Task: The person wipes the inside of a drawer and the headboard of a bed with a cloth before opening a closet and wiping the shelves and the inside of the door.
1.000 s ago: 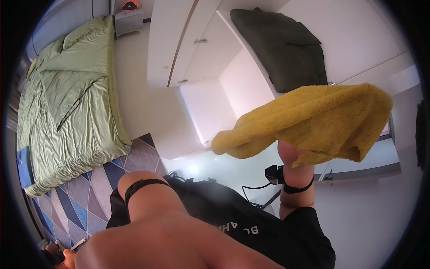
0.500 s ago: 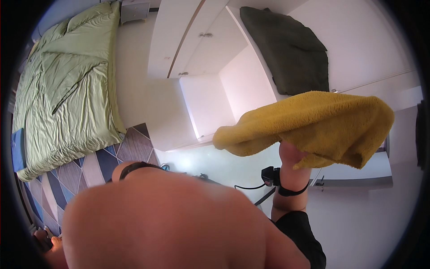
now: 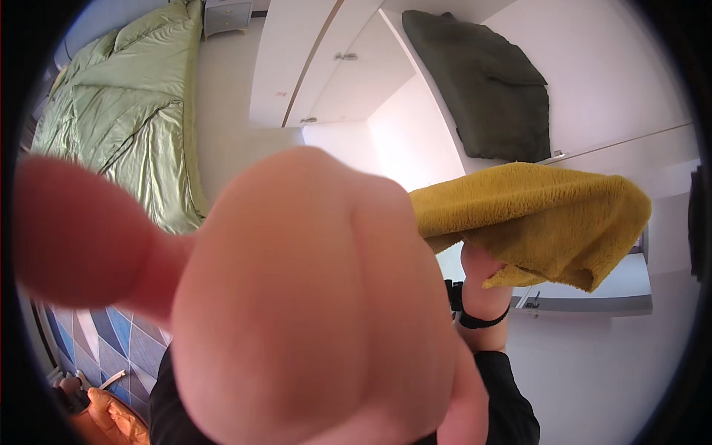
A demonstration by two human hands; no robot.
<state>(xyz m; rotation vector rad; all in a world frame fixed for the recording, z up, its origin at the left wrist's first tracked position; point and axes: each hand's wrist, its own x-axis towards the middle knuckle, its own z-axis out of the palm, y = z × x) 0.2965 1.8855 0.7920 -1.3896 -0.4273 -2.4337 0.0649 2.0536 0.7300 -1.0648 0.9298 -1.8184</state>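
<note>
My right hand (image 3: 478,261) holds a fuzzy mustard-yellow towel (image 3: 549,211) up in front of the open white cabinet. The cloth drapes over that hand and hides most of its fingers; a black strap (image 3: 486,319) circles the wrist below. Very close to the camera, my left hand (image 3: 311,297) fills the middle of the head view, blurred. A rounded part of it juts out to the left, and its fingers cannot be made out. It overlaps the towel's left end in the picture; whether it touches the cloth cannot be told.
A dark green folded fabric (image 3: 482,89) lies in the cabinet (image 3: 426,81). A bed with shiny light green bedding (image 3: 126,111) stands at the far left, with a small grey nightstand (image 3: 228,18) behind it. The patterned floor (image 3: 111,341) and a puffy orange item (image 3: 115,419) show lower left.
My left hand has risen closer to the camera, now covering the towel's left end and part of the bed. The right hand and towel have shifted slightly down in the picture.
</note>
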